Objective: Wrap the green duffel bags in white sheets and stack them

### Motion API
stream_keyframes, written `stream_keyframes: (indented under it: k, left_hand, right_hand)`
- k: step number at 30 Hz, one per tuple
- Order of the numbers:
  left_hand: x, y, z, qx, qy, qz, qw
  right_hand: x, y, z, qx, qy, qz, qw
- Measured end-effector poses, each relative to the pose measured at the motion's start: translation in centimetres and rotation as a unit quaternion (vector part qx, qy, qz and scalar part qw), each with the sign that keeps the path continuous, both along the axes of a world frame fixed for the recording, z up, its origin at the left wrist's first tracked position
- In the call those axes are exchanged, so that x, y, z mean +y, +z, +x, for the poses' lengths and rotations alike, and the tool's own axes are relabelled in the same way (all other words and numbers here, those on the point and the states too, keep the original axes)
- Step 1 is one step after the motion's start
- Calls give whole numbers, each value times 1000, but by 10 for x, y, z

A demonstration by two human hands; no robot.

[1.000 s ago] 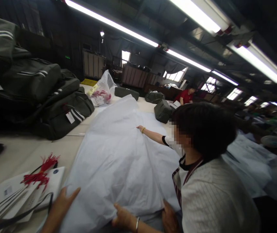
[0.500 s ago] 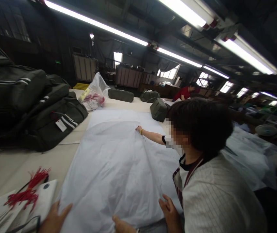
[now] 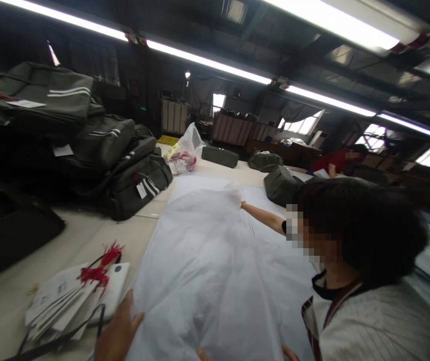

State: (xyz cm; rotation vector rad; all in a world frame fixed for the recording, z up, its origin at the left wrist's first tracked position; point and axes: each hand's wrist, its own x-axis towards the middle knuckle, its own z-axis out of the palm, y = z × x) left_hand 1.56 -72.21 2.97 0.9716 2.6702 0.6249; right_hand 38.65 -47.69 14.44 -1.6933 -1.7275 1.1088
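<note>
A large translucent white plastic sheet (image 3: 199,250), perhaps a flattened bag, lies creased across the table before me. My left hand (image 3: 119,328) rests at its near left edge, thumb apart from the fingers. At the bottom edge, what appears to be my right hand (image 3: 290,354) shows only partly beside the plastic; its grip is hidden. Another fingertip (image 3: 201,354) touches the plastic between them, probably the co-worker's. The co-worker's outstretched arm (image 3: 262,215) reaches across the sheet, its hand hidden behind raised plastic (image 3: 233,193).
Dark green bags (image 3: 120,145) are piled on the left. White tags with red cords (image 3: 98,271) lie beside my left hand. A clear bag of red items (image 3: 186,155) and several more green bags (image 3: 282,183) stand at the back. The co-worker (image 3: 365,281) is close on my right.
My view has turned left, so the scene sits further right. The plastic near the co-worker's far hand has risen. My right hand has sunk almost out of view.
</note>
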Motion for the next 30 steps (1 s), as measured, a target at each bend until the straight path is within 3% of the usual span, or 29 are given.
stream_keyframes:
  k: [3, 5, 8, 11, 17, 21, 25, 30]
  left_hand:
    - [2, 11, 15, 196, -30, 57, 978]
    - [11, 15, 29, 275, -61, 78, 956]
    - [36, 14, 49, 292, -138, 80, 943]
    - [58, 1, 62, 233, -206, 40, 950]
    - [63, -35, 51, 180, -245, 7, 953]
    - [55, -43, 37, 191, -241, 17, 951]
    - [52, -51, 31, 222, -242, 49, 943]
    - [51, -60, 31, 242, -242, 76, 936]
  right_hand:
    - [76, 44, -86, 36, 66, 33, 997]
    - [131, 69, -156, 63, 117, 55, 990]
    - [194, 93, -247, 94, 173, 78, 977]
    - [226, 92, -282, 100, 199, 86, 971]
    - [241, 69, -253, 68, 217, 79, 971]
    - [237, 75, -229, 52, 232, 82, 968]
    - [220, 80, -184, 37, 239, 92, 966]
    - [201, 68, -121, 4, 247, 108, 963]
